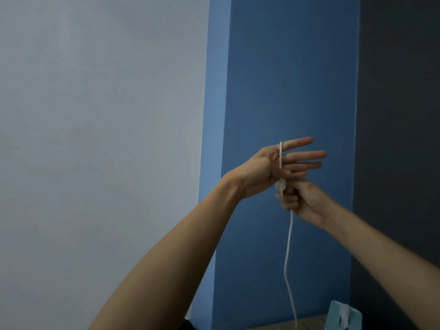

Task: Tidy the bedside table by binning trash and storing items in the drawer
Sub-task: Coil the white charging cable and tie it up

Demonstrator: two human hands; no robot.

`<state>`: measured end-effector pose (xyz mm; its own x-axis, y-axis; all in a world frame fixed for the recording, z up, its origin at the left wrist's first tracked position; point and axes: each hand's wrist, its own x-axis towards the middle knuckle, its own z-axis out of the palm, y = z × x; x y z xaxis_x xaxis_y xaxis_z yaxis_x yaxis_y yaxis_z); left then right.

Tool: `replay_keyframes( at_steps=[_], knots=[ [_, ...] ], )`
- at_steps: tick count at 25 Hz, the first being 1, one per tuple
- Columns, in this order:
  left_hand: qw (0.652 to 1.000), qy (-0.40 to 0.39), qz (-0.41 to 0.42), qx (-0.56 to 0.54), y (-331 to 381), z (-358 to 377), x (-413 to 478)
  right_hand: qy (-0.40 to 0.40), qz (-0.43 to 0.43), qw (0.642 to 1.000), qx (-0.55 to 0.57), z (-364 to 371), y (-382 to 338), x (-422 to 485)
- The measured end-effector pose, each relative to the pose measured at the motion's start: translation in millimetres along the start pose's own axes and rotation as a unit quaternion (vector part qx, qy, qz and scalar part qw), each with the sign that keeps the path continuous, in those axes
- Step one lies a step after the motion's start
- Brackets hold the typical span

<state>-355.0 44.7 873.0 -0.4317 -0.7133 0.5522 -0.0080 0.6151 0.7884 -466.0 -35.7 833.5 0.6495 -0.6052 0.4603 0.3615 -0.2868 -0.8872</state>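
A thin white cable hangs down from my two raised hands toward the bottom edge of the view. My left hand is held up flat with its fingers stretched to the right, and a loop of the cable runs across the fingers near the palm. The thumb presses the cable against them. Just below, my right hand is closed around the cable where its white plug end shows. Both hands are in front of a blue wall.
A pale teal tissue box with a white tissue sticking out stands at the bottom right on a light wooden surface. A grey-white wall fills the left, a dark wall the right.
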Motion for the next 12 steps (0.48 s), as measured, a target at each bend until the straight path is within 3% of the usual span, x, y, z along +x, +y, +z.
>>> replay_keyframes(
  at_steps=[5,8,12],
  knots=[
    [0.996,0.079,-0.003,0.051,3,-6,0,-0.048,0.051,0.996,0.050,4,13,-16],
    [0.989,0.096,-0.017,0.114,4,-11,1,-0.040,0.045,0.991,-0.118,6,16,-20],
    [0.975,0.112,-0.049,0.186,1,-13,-2,-0.043,0.001,0.940,-0.338,16,6,-28]
  ],
)
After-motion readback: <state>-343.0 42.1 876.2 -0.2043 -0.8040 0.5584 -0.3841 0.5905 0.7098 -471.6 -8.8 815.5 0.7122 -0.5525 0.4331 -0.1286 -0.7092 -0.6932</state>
